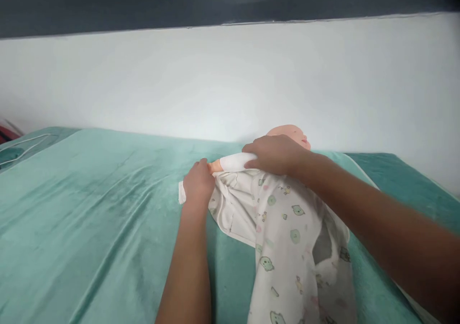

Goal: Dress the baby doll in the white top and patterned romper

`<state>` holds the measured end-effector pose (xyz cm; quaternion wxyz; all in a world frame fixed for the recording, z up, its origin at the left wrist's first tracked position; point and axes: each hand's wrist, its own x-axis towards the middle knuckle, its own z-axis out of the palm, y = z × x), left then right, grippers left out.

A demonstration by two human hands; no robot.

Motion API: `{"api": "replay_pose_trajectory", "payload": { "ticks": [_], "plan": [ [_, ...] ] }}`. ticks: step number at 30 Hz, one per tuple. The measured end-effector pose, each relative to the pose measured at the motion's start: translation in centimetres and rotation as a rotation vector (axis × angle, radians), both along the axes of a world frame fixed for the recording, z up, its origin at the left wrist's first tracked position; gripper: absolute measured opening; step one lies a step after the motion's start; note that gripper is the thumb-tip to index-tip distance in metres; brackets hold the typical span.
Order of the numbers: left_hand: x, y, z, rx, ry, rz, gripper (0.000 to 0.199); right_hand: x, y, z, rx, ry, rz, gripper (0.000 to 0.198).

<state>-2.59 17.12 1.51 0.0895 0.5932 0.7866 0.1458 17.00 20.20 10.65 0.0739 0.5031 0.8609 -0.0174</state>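
Observation:
A baby doll lies on the green cover, its head [287,131] showing past my right forearm. My left hand [199,182] is closed around the lower end of the doll's arm [216,166]; a bit of white cloth [182,192] sticks out left of my fingers. My right hand [275,155] grips the white sleeve [233,162] on that same arm, near the shoulder. A white baby garment [295,228] printed with green animal figures spreads below the arm and hangs toward me. The doll's body is mostly hidden under cloth and my right arm.
The wrinkled green cover [89,209] spreads over the bed-like surface. Behind it rises a white wall [201,84] with a dark band on top. A white cord [21,154] and a red item [9,133] are at the far left.

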Motion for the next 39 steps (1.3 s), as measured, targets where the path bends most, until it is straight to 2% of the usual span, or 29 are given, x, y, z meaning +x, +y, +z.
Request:
{"api": "replay_pose_trajectory", "payload": {
  "ticks": [3,9,11,14,16,19,21,23,24,27,29,31,35,37,39],
  "plan": [
    [0.4,0.0,-0.2,0.112,0.077,-0.102,0.050,-1.2,0.3,-0.9,-0.024,0.009,0.048,0.023],
    [2.7,0.5,-1.6,0.166,0.123,-0.358,0.036,-3.2,0.5,-2.5,-0.022,0.006,0.086,0.018],
    [3.3,0.6,-2.0,0.175,0.126,-0.379,0.029,-3.3,0.7,-3.0,-0.047,0.032,0.067,0.021],
    [3.5,0.7,-2.2,0.155,0.147,-0.324,0.022,-2.7,0.9,-3.4,-0.082,0.188,0.027,0.031],
    [3.3,0.8,-2.1,0.116,0.164,-0.282,0.017,-1.6,0.6,-3.4,-0.073,0.356,-0.008,0.032],
    [2.8,0.7,-1.4,0.040,0.152,-0.194,0.017,1.2,-0.8,-3.8,0.028,0.624,-0.107,0.028],
    [2.4,0.7,-0.9,-0.003,0.127,-0.131,0.017,3.5,-2.3,-5.0,0.125,0.785,-0.240,0.028],
    [2.0,0.6,-0.5,-0.020,0.110,-0.082,0.017,5.9,-3.7,-7.1,0.227,0.896,-0.382,0.030],
    [1.8,0.5,-0.4,-0.023,0.108,-0.064,0.017,7.0,-4.2,-8.4,0.261,0.909,-0.421,0.032],
    [1.7,0.6,-0.3,-0.029,0.113,-0.048,0.018,9.8,-5.3,-12.3,0.362,0.825,-0.409,0.038],
    [1.8,0.7,-0.4,-0.037,0.120,-0.059,0.018,11.3,-5.5,-13.9,0.417,0.743,-0.408,0.047],
    [2.0,0.7,-0.5,-0.048,0.127,-0.071,0.020,12.5,-5.4,-14.5,0.434,0.764,-0.461,0.050],
    [2.4,0.7,-0.4,-0.027,0.165,-0.121,0.026,14.1,-4.9,-14.3,0.461,0.962,-0.704,0.038],
    [2.7,0.4,0.1,0.018,0.164,-0.200,0.036,14.4,-4.6,-14.1,0.434,0.962,-0.770,0.037],
    [3.5,-0.3,1.1,0.081,0.105,-0.330,0.047,14.2,-4.4,-14.0,0.386,0.928,-0.771,0.040]
  ]
}}
